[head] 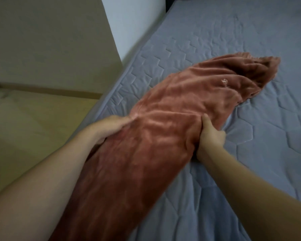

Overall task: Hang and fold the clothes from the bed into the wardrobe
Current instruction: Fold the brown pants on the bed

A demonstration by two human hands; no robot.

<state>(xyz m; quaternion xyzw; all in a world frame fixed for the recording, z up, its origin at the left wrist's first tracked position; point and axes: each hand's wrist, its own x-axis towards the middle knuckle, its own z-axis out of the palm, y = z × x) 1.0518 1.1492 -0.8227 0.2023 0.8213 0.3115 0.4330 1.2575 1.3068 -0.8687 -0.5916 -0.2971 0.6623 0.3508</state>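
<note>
Right, rust-coloured fleecy garment lies lengthwise on the grey quilted mattress, bunched into a long ridge; its near end runs off the bottom of the view between the forearms, its far end is crumpled and open-mouthed near mid-bed; left hand grips the garment's left edge, fingers curled into the pile, tips buried so I can't tell how deep the hold is; right hand pinches a fold on the right edge, thumb up on top, fingers tucked under the cloth; both hands sit roughly level across the width, so this looks like the gather-and-lift or straighten step before folding or hanging; to do it well, my call: get each grip onto a true seam or shoulder line, not a random fold; pull the hands apart to tension the cloth and shake out the ridge; keep the far end from dragging or twisting; thick pile will likely slip, so take a fuller handful; small pale embroidered mark near the far end, shape unclear, not readable as text; no other labels visible; beige panel stands beside the bed on the left, possibly the wardrobe, can't confirm.
</note>
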